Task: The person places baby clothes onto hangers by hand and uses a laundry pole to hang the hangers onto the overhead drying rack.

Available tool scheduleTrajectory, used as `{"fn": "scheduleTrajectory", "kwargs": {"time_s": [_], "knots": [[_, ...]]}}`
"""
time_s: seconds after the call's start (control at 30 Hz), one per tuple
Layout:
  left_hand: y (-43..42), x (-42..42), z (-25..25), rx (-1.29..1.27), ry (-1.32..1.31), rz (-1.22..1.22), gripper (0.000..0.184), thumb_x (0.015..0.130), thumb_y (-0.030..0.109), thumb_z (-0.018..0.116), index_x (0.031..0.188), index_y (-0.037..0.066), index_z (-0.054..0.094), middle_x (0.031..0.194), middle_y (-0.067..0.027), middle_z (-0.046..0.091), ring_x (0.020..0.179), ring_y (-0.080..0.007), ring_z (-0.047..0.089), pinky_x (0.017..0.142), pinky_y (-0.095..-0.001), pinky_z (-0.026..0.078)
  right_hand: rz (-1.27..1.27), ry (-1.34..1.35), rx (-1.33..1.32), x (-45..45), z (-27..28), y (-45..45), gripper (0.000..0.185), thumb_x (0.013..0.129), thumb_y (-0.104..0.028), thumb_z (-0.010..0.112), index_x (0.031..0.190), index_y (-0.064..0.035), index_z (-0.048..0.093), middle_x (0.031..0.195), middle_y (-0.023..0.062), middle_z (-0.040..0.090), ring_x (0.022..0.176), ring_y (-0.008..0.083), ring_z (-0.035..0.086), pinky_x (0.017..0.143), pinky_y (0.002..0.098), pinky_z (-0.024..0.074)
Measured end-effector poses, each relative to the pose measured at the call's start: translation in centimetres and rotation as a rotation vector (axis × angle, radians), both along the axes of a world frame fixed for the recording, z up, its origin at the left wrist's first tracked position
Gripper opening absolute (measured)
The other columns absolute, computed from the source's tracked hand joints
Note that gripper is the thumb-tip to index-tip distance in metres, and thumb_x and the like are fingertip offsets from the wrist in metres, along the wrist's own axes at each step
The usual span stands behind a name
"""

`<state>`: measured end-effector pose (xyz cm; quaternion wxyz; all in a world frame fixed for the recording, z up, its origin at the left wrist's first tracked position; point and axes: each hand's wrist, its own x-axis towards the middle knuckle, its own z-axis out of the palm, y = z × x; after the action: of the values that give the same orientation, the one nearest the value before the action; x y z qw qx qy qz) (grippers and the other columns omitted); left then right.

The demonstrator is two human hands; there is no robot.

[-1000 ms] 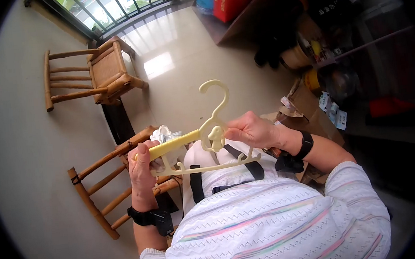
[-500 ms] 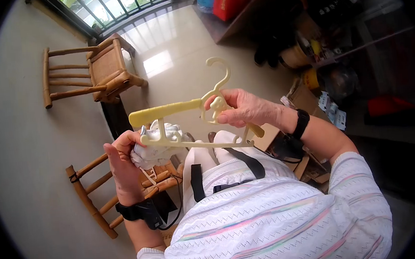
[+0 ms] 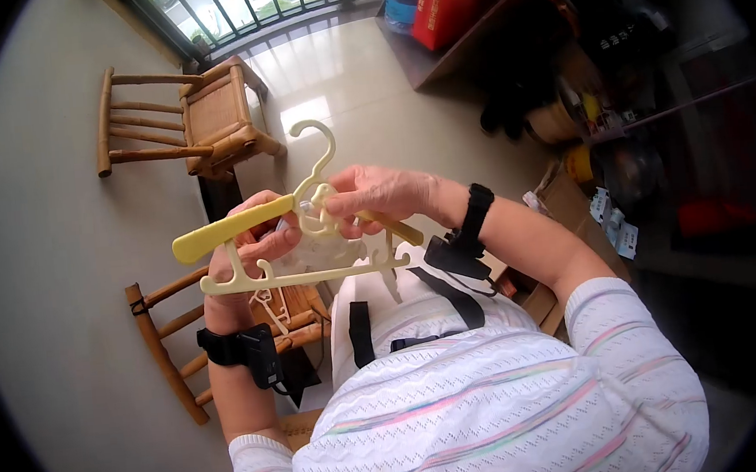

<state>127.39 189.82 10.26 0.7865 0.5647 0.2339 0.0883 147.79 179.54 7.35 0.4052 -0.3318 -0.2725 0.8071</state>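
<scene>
A pale yellow clothes hanger [image 3: 236, 232] is held up in front of my body, its hook pointing away from me. My right hand [image 3: 384, 196] is closed on its middle, thumb and fingers around the figure-shaped centre. Behind the hanger's left arm, my left hand [image 3: 263, 236] is closed on a bunched white cloth [image 3: 322, 254]; the hanger partly covers both, and the cloth's kind cannot be made out. Below my left hand, a small white hanger [image 3: 268, 308] lies on the seat of the nearer bamboo chair [image 3: 170, 359].
A second bamboo chair [image 3: 218, 115] stands farther off at the left, before a barred window [image 3: 262, 5]. A red bag [image 3: 449, 4] and a blue-tinted bottle [image 3: 401, 3] are at the back. Cardboard boxes [image 3: 550, 218] stand at my right.
The hanger has moved left and tilted, with my right hand on it. My left hand has come in behind the hanger, bringing the white cloth nearer its middle.
</scene>
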Motion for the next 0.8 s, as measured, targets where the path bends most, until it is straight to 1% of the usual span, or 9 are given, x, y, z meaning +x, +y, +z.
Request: {"fn": "scheduleTrajectory", "kwargs": {"time_s": [0.07, 0.13, 0.23, 0.27, 0.33, 0.53, 0.6, 0.73, 0.8], "knots": [[-0.2, 0.1, 0.5, -0.055, -0.007, 0.109, 0.026, 0.073, 0.007, 0.071, 0.094, 0.003, 0.057, 0.083, -0.0004, 0.059, 0.072, -0.006, 0.052, 0.066, -0.0161, 0.041, -0.026, -0.034, 0.047, 0.4, 0.2, 0.2, 0.039, 0.08, -0.034, 0.066, 0.103, -0.0038, 0.056, 0.079, 0.0016, 0.056, 0.056, 0.0055, 0.052, 0.041, 0.0153, 0.0377], [-0.2, 0.4, -0.1, -0.028, -0.029, 0.161, 0.03, 0.071, 0.008, 0.074, 0.096, 0.003, 0.058, 0.082, -0.0006, 0.06, 0.069, -0.005, 0.052, 0.064, -0.0167, 0.042, -0.042, -0.054, 0.054, 1.0, 1.8, 0.3, 0.033, 0.081, -0.028, 0.065, 0.1, -0.0025, 0.057, 0.077, 0.0021, 0.057, 0.052, 0.0039, 0.05, 0.041, 0.0146, 0.0383], [0.0, 1.2, -1.1, 0.283, 0.067, -0.05, 0.035, 0.066, 0.011, 0.076, 0.097, 0.004, 0.062, 0.083, -0.0003, 0.059, 0.068, -0.006, 0.051, 0.062, -0.0186, 0.042, -0.207, 0.0, 0.114, 2.0, 2.8, 0.7, 0.032, 0.082, -0.027, 0.065, 0.097, -0.0007, 0.058, 0.075, 0.0038, 0.057, 0.049, 0.0052, 0.05, 0.042, 0.0165, 0.0408], [0.1, 1.7, -2.1, 0.278, 0.061, -0.038, 0.035, 0.066, 0.011, 0.076, 0.097, 0.004, 0.062, 0.083, -0.0003, 0.059, 0.068, -0.006, 0.051, 0.062, -0.0186, 0.042, -0.195, -0.008, 0.11, 2.1, 2.9, 0.8, 0.032, 0.082, -0.027, 0.065, 0.097, -0.0007, 0.058, 0.075, 0.0038, 0.057, 0.049, 0.0052, 0.05, 0.042, 0.0165, 0.0408], [-0.1, 2.8, -3.2, 0.586, 0.061, 0.095, 0.034, 0.065, 0.012, 0.076, 0.095, 0.005, 0.063, 0.083, -0.0006, 0.057, 0.068, -0.0066, 0.051, 0.061, -0.0195, 0.043, -0.237, -0.009, 0.113, 2.3, 3.4, 0.7, 0.032, 0.083, -0.029, 0.063, 0.096, -0.0003, 0.058, 0.074, 0.0041, 0.056, 0.05, 0.0063, 0.05, 0.042, 0.0175, 0.0412], [0.7, 2.2, -8.7, 0.316, 0.204, 0.235, 0.034, 0.066, 0.013, 0.074, 0.095, 0.002, 0.063, 0.077, -0.0042, 0.057, 0.063, -0.0101, 0.055, 0.055, -0.0232, 0.046, -0.488, 0.152, 0.148, 4.6, 5.8, -0.4, 0.036, 0.084, -0.044, 0.056, 0.087, -0.0083, 0.06, 0.073, 0.0024, 0.056, 0.058, 0.0109, 0.053, 0.045, 0.02, 0.0405], [0.1, 2.3, -11.3, 0.233, 0.421, 0.008, 0.041, 0.065, 0.013, 0.075, 0.101, 0.001, 0.061, 0.073, -0.0042, 0.057, 0.064, -0.0105, 0.056, 0.055, -0.024, 0.047, -0.513, 0.189, 0.128, 5.0, 7.0, -0.8, 0.037, 0.084, -0.046, 0.054, 0.085, -0.01, 0.061, 0.073, 0.0022, 0.056, 0.06, 0.0114, 0.053, 0.046, 0.0204, 0.0401], [-2.9, 6.1, -14.5, 0.201, 0.35, -0.062, 0.047, 0.068, 0.014, 0.076, 0.109, 0.004, 0.056, 0.072, -0.0007, 0.055, 0.068, -0.0091, 0.053, 0.061, -0.0228, 0.044, -0.527, 0.342, 0.216, 5.6, 8.5, -1.1, 0.041, 0.085, -0.049, 0.05, 0.09, -0.0108, 0.063, 0.077, 0.0033, 0.058, 0.065, 0.0109, 0.054, 0.049, 0.0199, 0.0406], [-4.3, 8.5, -14.7, 0.022, 0.108, -0.043, 0.045, 0.069, 0.018, 0.075, 0.109, 0.007, 0.056, 0.074, -0.0011, 0.056, 0.071, -0.0093, 0.053, 0.066, -0.0256, 0.044, -0.582, 0.368, 0.238, 5.9, 9.2, -1.8, 0.041, 0.086, -0.049, 0.049, 0.092, -0.0105, 0.063, 0.079, 0.003, 0.06, 0.065, 0.0107, 0.055, 0.049, 0.0204, 0.0412]]}}
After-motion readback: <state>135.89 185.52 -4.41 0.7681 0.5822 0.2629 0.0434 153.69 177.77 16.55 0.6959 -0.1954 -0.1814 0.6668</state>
